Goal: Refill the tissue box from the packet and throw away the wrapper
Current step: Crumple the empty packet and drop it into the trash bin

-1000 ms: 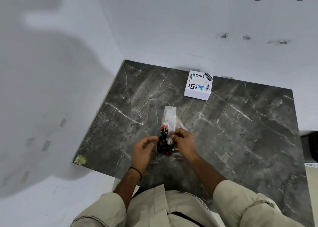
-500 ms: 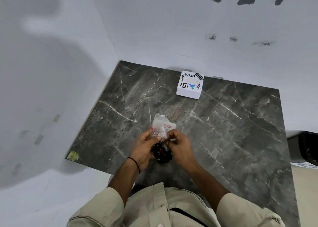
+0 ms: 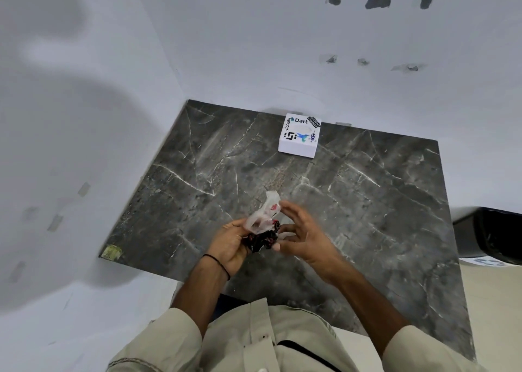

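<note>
Your left hand (image 3: 230, 243) is curled closed around the crumpled wrapper (image 3: 262, 227), palm turned inward. Your right hand (image 3: 303, 233) sits just beside that grip, fingers (image 3: 293, 210) spread loose, thumb near the bundle, both forearms angled inward.

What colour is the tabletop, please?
The tabletop is dark grey marble with pale white veins, seen in the head view.
</note>
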